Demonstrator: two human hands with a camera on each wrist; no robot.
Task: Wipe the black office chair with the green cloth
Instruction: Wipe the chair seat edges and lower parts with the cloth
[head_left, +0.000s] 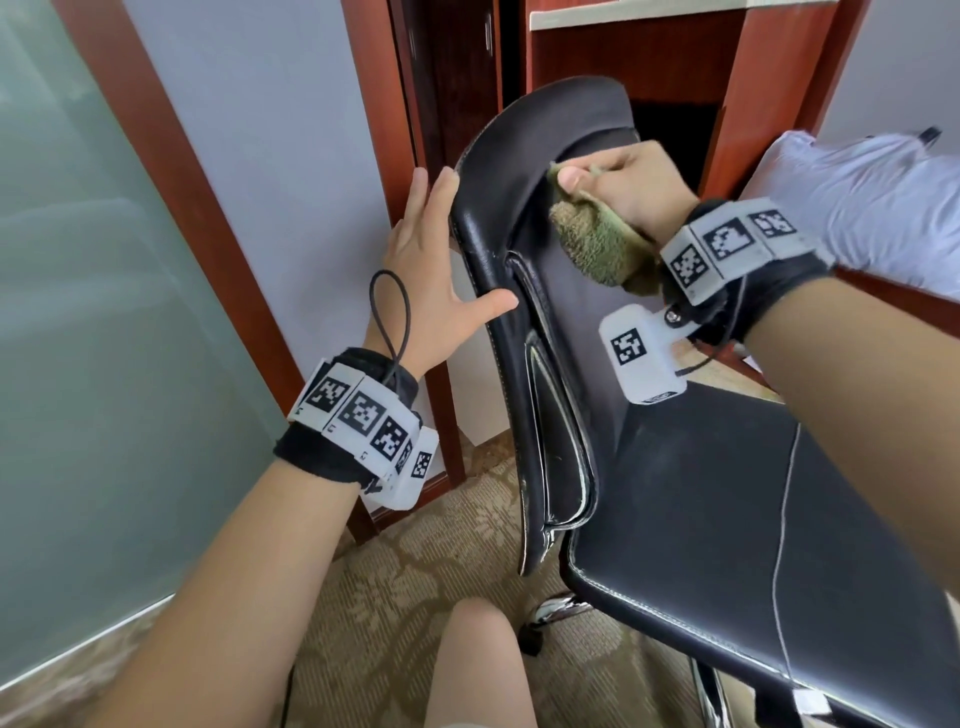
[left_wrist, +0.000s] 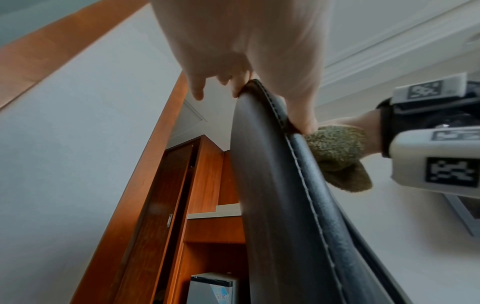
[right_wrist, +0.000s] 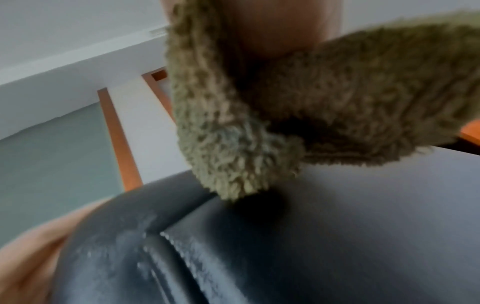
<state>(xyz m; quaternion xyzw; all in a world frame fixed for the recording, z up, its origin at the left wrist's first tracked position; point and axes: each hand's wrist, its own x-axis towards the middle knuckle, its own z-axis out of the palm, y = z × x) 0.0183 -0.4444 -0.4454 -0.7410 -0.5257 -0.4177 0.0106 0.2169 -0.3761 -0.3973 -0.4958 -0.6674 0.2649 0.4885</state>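
Note:
The black office chair (head_left: 691, 499) stands in front of me, its worn leather backrest (head_left: 524, 156) upright at centre. My left hand (head_left: 436, 270) holds the backrest's left edge, fingers straight behind it and thumb across the front; the left wrist view shows the backrest edge (left_wrist: 275, 185) between thumb and fingers. My right hand (head_left: 623, 182) grips the bunched green cloth (head_left: 592, 239) and presses it against the upper front of the backrest. In the right wrist view the green cloth (right_wrist: 259, 115) hangs onto the black leather (right_wrist: 337, 236).
Red-brown wooden cabinets (head_left: 639, 57) stand right behind the chair. A frosted glass panel (head_left: 78, 260) in a wooden frame is on the left. White bedding (head_left: 872, 192) lies at the right. Patterned carpet (head_left: 415, 561) covers the floor, and my knee (head_left: 478, 660) is at the bottom.

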